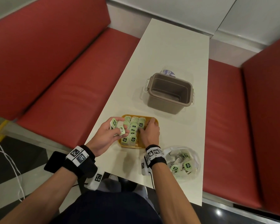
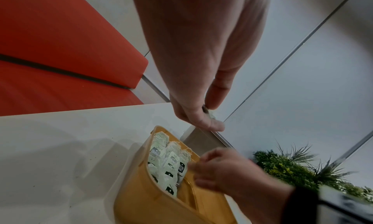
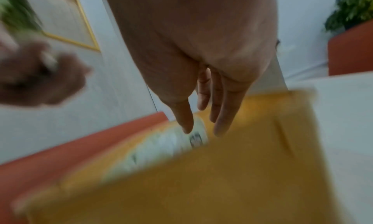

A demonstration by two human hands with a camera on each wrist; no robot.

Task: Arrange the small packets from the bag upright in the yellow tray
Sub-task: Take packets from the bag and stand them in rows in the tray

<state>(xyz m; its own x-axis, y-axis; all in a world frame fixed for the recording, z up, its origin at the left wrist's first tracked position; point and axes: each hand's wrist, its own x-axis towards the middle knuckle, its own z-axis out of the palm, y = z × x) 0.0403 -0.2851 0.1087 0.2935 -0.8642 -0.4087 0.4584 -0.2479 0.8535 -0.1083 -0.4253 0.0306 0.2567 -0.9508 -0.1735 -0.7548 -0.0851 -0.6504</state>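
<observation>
The yellow tray [image 1: 129, 146] sits near the table's front edge, with rows of green-and-white packets [image 1: 133, 126] standing upright in its left and middle parts. My left hand [image 1: 120, 128] hovers at the tray's left rim and grips a small bunch of packets [image 1: 114, 122]. My right hand [image 1: 148, 126] reaches into the tray's right side with its fingers [image 3: 222, 115] straight and pointing down beside the last row; it holds nothing. The wrist views show the tray [image 2: 141, 195] [image 3: 262, 147] and the packets [image 2: 167, 163] from close up. The clear bag [image 1: 183, 162] with loose packets lies to the right of my right wrist.
A grey-brown open bin [image 1: 168, 92] stands on the white table [image 1: 168, 46] beyond the tray, with a blue-and-white round item [image 1: 168, 72] behind it. Red benches [image 1: 55, 70] [image 1: 233, 126] flank the narrow table on both sides.
</observation>
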